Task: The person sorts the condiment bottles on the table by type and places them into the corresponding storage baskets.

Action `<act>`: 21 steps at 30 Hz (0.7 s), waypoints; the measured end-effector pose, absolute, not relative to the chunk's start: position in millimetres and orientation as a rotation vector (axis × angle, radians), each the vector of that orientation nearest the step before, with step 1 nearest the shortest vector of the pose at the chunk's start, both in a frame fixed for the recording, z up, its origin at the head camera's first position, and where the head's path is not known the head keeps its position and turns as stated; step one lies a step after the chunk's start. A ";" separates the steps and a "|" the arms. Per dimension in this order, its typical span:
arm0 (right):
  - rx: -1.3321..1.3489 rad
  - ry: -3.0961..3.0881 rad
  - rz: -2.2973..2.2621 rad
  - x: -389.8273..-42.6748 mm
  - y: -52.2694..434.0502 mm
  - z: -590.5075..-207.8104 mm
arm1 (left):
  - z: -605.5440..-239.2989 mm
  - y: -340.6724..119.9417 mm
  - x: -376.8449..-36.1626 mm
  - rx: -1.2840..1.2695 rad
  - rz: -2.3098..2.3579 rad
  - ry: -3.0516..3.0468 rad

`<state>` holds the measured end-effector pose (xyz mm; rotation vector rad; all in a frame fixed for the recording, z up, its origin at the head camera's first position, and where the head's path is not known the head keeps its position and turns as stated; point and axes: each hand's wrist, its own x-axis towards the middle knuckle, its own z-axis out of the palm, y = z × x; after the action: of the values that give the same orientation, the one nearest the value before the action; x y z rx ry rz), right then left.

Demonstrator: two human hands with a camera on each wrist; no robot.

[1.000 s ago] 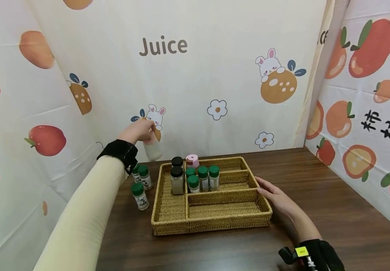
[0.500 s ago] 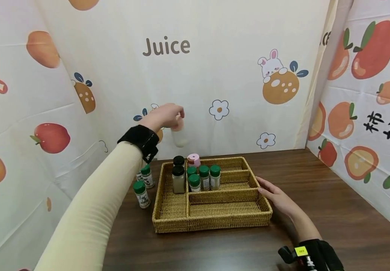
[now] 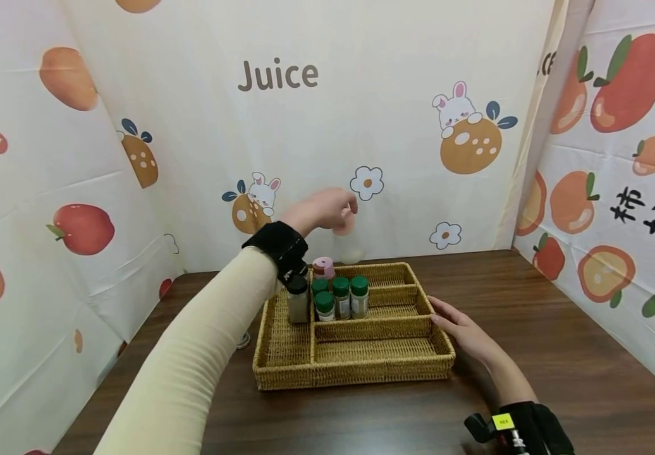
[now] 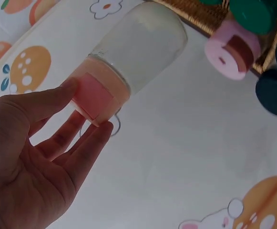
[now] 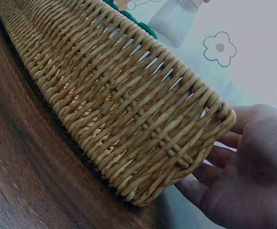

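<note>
Backdrop: pale cloth hangs behind and at both sides of your workspace, printed with fruit, rabbits, flowers and, at upper centre left, the word "Juice".
Table: dark wood-grain surface across the lower part of the head view.
Left hand: near the centre of the head view; your thumb and fingers pinch the pink cap of a clear jar.
Clear jar: hangs from your left hand, cap up, at the tray's back edge, slightly blurred in the head view; you cannot tell there whether it is over the rim or beyond it.
Wicker tray: lower centre of the head view, divided into a long left compartment and three sections to its right.
Right hand: loosely open, fingers touching the tray's outer right side near its corner.
Green-capped bottles: four, upright and close together, left of centre in the tray.
Pink-lidded container: just behind them, at the tray's back.
Black-capped jar: upright in the left compartment; your wristband covers part of the view beside it.
Sleeve: cream, crossing from lower left and hiding most of a bottle left of the tray.
</note>
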<state>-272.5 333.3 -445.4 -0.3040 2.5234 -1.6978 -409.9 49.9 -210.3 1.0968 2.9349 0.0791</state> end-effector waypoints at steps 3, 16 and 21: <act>-0.316 2.512 -1.714 -272.4 334.0 -445.9 | -220.3 57.4 -411.8 1.103 0.087 2.895; -0.311 2.504 -1.712 -273.3 333.9 -446.8 | -250.4 67.8 -421.2 1.038 -0.001 2.815; -0.299 2.496 -1.719 -273.3 332.5 -446.6 | -260.9 66.1 -424.7 1.008 -0.008 2.810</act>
<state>-273.3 332.5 -446.6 -0.2989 2.4957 -1.7194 -424.7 66.1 -260.9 1.0083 2.8097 -0.0083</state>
